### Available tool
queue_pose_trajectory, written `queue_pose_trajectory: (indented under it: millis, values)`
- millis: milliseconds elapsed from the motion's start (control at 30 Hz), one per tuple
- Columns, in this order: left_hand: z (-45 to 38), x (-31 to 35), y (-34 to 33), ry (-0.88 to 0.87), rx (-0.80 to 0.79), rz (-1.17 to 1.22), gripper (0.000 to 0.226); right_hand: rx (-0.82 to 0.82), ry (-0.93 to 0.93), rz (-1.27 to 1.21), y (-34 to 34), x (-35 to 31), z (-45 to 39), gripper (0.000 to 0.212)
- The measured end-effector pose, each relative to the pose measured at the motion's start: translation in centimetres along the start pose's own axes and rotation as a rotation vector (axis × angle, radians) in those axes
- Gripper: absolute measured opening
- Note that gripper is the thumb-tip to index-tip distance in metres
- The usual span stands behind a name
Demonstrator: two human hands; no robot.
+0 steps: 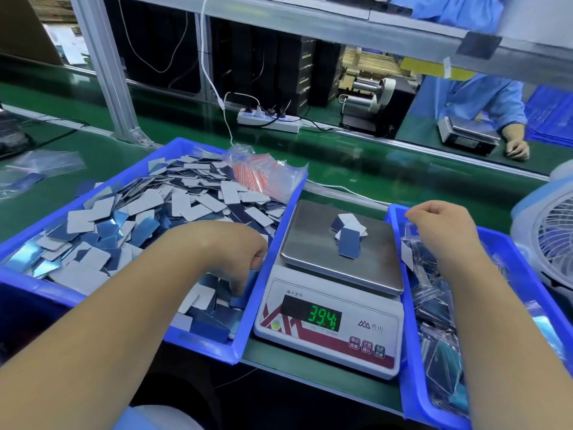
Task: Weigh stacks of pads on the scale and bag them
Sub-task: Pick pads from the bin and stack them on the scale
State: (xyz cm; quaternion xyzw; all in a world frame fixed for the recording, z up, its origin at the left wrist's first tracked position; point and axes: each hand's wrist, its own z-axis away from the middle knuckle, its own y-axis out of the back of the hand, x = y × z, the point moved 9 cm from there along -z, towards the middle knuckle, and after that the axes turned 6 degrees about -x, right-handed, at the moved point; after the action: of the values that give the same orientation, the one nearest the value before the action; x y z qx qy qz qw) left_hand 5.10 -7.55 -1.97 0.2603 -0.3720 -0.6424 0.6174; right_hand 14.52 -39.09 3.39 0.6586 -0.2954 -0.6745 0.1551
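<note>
1. The small loose stack of blue and white rectangular pads [348, 235] lies on the steel plate of the white digital scale [333, 290], centre right of the frame; its long axis runs from upper left to lower right.
2. The left hand [238, 252] is in the big blue plastic tray of loose pads [139, 231], left of the scale; its fingers [240, 285] curl down among the pads, but whether they grip one I cannot tell.
3. The right hand [440, 225] hovers over the blue tray of bagged pads [434, 305], loosely curled; whether it holds something I cannot tell.
4. Both hands are near the stack; the right looks slightly nearer, I judge.
</note>
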Motion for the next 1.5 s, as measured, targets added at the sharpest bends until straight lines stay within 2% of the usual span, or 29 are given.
queue_pose_trajectory:
  millis: [167,300,433,567,767,900,1100,1300,1400,1467,1500]
  values:
    - [0.0,0.1,-0.6,0.000,-0.041,-0.025,0.039,-0.036,-0.009,0.053,-0.1,0.1,-0.1,0.016]
    - [0.1,0.1,-1.2,0.021,-0.086,-0.076,0.033,-0.142,-0.002,0.167,-0.9,0.2,0.2,0.015]
    - [0.2,0.2,-1.4,0.037,-0.113,-0.115,0.034,-0.181,0.009,0.220,-1.5,0.1,0.3,0.016]
    - [0.3,-0.3,-1.8,0.072,-0.127,-0.068,0.025,-0.198,0.002,0.231,-1.7,0.0,0.5,0.016]
    - [0.7,-1.1,-1.4,0.080,-0.121,-0.067,0.039,-0.211,0.011,0.246,-1.9,-0.5,0.7,0.017]
    - [0.5,-1.1,-1.6,0.082,-0.136,-0.109,0.036,-0.221,0.009,0.256,-2.0,-0.6,0.9,0.016]
    - [0.8,-1.6,-0.1,0.102,-0.060,-0.198,0.042,-0.218,0.004,0.240,-2.0,-0.5,0.9,0.016]
    - [1.4,-2.6,1.0,0.096,-0.035,-0.164,0.032,-0.212,0.004,0.236,-2.0,-0.6,1.1,0.017]
    - [2.0,-3.1,1.7,0.105,-0.015,-0.115,0.047,-0.215,0.003,0.230,-2.0,-0.6,1.1,0.018]
    - [1.8,-3.2,2.0,0.084,0.022,-0.111,0.031,-0.213,0.003,0.228,-2.1,-0.6,1.1,0.019]
    - [1.5,-3.2,2.0,0.080,0.041,-0.111,0.037,-0.212,0.002,0.228,-2.1,-0.6,1.1,0.019]
